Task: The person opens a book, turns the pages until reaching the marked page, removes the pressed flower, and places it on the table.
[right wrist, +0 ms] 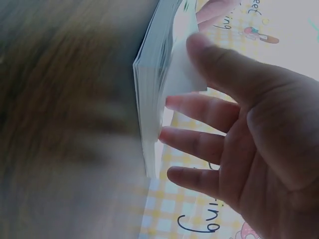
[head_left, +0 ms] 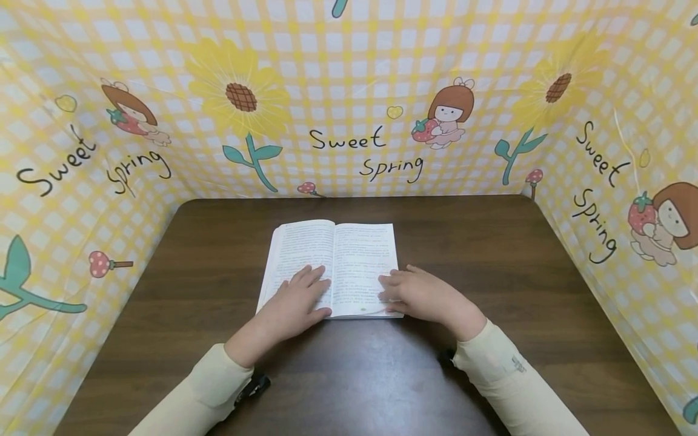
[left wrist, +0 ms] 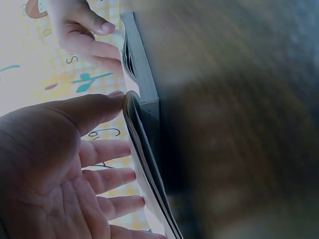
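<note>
An open book (head_left: 362, 254) with printed pages lies on the brown table. My left hand (head_left: 294, 303) rests on the lower part of its left page, fingers spread and thumb near the spine. In the left wrist view, the left thumb (left wrist: 102, 108) is at the book's near edge and the fingers extend over the page. My right hand (head_left: 428, 297) is at the lower right edge, fingertips over the right page's margin. The right wrist view shows a page corner (right wrist: 184, 74) raised off the stack, the right thumb (right wrist: 219, 57) against it and straight fingers beside the page edges.
The dark wooden table (head_left: 218, 242) extends around the book. A yellow checked cloth (head_left: 349, 72) with flowers and cartoon figures stands as walls at the back and both sides. Dark wrist straps (head_left: 253, 386) show by the cream sleeves.
</note>
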`<action>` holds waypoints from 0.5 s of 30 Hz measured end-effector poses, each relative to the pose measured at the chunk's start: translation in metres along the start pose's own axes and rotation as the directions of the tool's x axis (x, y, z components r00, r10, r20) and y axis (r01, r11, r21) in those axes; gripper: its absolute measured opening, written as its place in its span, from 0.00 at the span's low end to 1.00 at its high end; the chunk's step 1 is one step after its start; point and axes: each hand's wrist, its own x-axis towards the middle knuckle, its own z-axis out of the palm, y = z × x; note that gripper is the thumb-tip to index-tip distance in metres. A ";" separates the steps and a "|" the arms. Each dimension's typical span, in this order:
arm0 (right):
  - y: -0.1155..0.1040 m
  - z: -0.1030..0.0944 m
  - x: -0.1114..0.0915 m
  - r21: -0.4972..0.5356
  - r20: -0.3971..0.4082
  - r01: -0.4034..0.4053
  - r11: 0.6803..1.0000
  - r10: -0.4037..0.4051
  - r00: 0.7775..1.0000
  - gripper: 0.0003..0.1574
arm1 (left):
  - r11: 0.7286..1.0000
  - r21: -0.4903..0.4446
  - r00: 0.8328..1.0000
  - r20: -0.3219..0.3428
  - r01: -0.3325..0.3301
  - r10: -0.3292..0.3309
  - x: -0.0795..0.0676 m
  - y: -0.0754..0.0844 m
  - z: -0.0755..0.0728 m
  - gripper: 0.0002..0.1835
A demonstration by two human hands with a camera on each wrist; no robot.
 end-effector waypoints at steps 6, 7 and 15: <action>-0.003 -0.002 0.002 -0.089 -0.128 0.105 0.990 -0.116 0.985 0.14 | 0.995 0.026 0.994 -0.056 -0.094 0.095 0.000 0.003 -0.003 0.29; -0.003 -0.002 0.002 -0.085 -0.144 0.111 0.990 -0.122 0.982 0.17 | 0.993 0.036 0.991 -0.063 -0.115 0.117 0.000 0.004 -0.003 0.28; -0.003 -0.002 0.001 -0.119 -0.205 0.097 0.988 -0.120 0.971 0.13 | 0.983 0.030 0.983 -0.024 -0.179 0.180 0.000 0.009 -0.003 0.27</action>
